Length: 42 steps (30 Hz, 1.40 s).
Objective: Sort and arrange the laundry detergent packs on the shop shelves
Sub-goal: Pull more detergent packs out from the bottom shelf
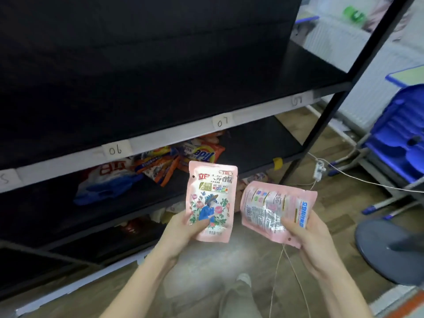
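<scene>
My left hand (183, 228) pinches the bottom edge of a pink detergent pouch (210, 198), thumb on the printed front, pouch upright with the flower-and-figure art facing me. My right hand (305, 235) grips a second pink pouch (273, 208) by its lower right part, fingers curled round it, back label up, tilted and lying nearly sideways. The two pouches sit just beside each other, a narrow gap between, both in front of the black shelf unit (160, 138). Behind them on the lower shelf there's a loose heap: orange Tide packs (202, 154), a white-and-blue bag (107, 180), all crinkly soft plastic. The shelf edge strip carries handwritten labels 06 (115, 149) and 07 (222, 121). The upper shelf surface is dark and flat. To the right stand a blue chair (399, 134), a white cable (344, 173) across the wooden floor, and a round grey base (390, 249) close by my right wrist.
</scene>
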Each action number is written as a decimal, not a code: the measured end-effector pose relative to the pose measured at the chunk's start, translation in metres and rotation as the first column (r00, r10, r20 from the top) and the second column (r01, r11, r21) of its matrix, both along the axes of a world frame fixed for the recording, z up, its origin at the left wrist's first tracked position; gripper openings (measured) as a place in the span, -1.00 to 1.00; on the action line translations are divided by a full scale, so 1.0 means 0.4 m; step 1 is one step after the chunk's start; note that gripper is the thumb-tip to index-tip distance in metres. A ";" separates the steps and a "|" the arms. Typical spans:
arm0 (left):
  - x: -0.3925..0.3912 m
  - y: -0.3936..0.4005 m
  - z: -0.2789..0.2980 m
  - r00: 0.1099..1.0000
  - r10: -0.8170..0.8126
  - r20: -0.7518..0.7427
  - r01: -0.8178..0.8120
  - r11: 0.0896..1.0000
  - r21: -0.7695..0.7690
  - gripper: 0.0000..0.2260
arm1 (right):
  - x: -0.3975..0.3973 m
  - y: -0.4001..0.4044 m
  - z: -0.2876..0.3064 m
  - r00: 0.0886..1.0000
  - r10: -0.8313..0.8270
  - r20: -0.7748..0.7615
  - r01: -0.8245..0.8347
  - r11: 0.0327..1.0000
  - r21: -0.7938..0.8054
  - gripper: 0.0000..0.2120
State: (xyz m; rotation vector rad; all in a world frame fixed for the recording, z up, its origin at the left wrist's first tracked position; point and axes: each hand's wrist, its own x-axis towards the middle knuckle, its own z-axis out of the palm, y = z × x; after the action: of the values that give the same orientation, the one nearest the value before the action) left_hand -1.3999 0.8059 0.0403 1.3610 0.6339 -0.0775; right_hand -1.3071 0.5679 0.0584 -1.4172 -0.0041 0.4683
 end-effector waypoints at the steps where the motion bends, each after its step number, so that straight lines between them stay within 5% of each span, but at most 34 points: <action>1: 0.007 -0.007 0.041 0.999 -0.005 0.037 0.005 1.000 0.016 -0.80 | -0.006 -0.002 0.042 0.999 -0.016 0.035 0.016 1.000 0.016 -0.21; 4: 0.045 -0.031 0.156 0.986 -0.036 0.161 0.027 0.998 0.057 -0.72 | -0.001 -0.013 0.155 0.989 -0.059 0.133 0.047 0.995 0.088 -0.49; 9: 0.131 -0.075 0.332 0.919 -0.040 0.393 -0.009 0.992 0.123 -0.73 | 0.054 -0.020 0.305 0.945 -0.179 0.275 0.130 0.974 0.186 -0.19; 18: 0.357 -0.120 0.609 0.742 0.020 0.671 -0.151 0.979 0.138 -0.64 | 0.319 -0.052 0.567 0.832 -0.152 0.533 -0.058 0.932 0.357 -0.41; 29: 0.673 -0.136 0.937 0.597 0.025 0.802 -0.218 0.967 0.132 -0.83 | 0.671 -0.117 0.913 0.505 -0.261 0.823 -0.125 0.921 0.369 -0.81; 37: 1.024 -0.048 1.133 0.648 0.126 0.751 -0.263 0.963 0.065 -0.86 | 1.031 0.039 1.028 0.324 -0.258 0.910 0.094 0.966 0.240 -0.73; 42: 1.258 -0.023 1.168 0.622 0.278 0.732 -0.497 0.862 0.095 -0.77 | 1.210 0.185 1.060 0.219 -0.104 0.970 0.256 0.966 0.046 -0.58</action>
State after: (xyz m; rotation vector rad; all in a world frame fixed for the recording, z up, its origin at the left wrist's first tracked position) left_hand -0.8968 0.7968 0.5076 1.3643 0.2722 0.9053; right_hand -0.8231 0.6420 0.4824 -1.6018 -0.8610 -0.7434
